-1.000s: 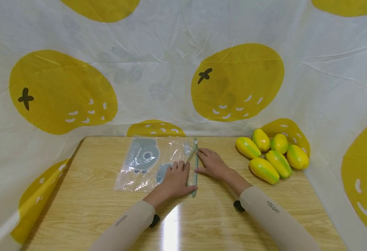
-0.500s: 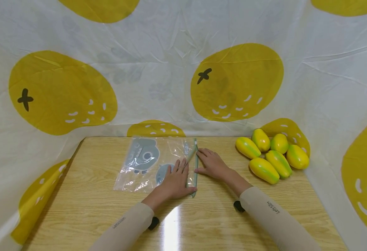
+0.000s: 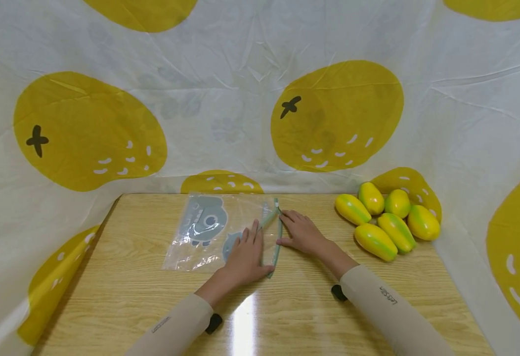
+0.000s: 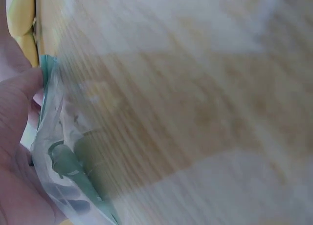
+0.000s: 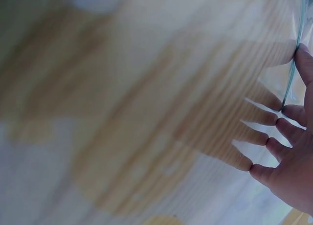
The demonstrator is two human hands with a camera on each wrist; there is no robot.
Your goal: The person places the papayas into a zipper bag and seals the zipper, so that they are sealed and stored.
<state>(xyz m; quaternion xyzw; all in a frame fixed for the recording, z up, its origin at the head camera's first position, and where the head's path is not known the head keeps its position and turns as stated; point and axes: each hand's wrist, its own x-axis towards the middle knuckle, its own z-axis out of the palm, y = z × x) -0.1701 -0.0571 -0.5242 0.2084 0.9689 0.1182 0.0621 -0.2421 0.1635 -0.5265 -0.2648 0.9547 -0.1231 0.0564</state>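
A clear zip bag (image 3: 208, 217) with grey-blue cartoon prints lies flat on the wooden table, its green zip edge to the right and parted into two strips. My left hand (image 3: 243, 258) rests on the bag, fingers extended on the near part of one strip and thumb at the near end of the edge. In the left wrist view, that thumb touches the green edge (image 4: 47, 68). My right hand (image 3: 303, 233) touches the outer strip from the right. The right wrist view shows its fingertips on the table and its thumb against the edge.
Several yellow-green papaya-like fruits (image 3: 384, 222) lie grouped at the table's far right. A white cloth (image 3: 224, 123) printed with big yellow fruits hangs behind the wooden table (image 3: 144, 232) and along both sides.
My left hand has shifted slightly left with the upper green strip, and the gap between the two strips has widened. My right hand has hardly moved; the fruits stay put.
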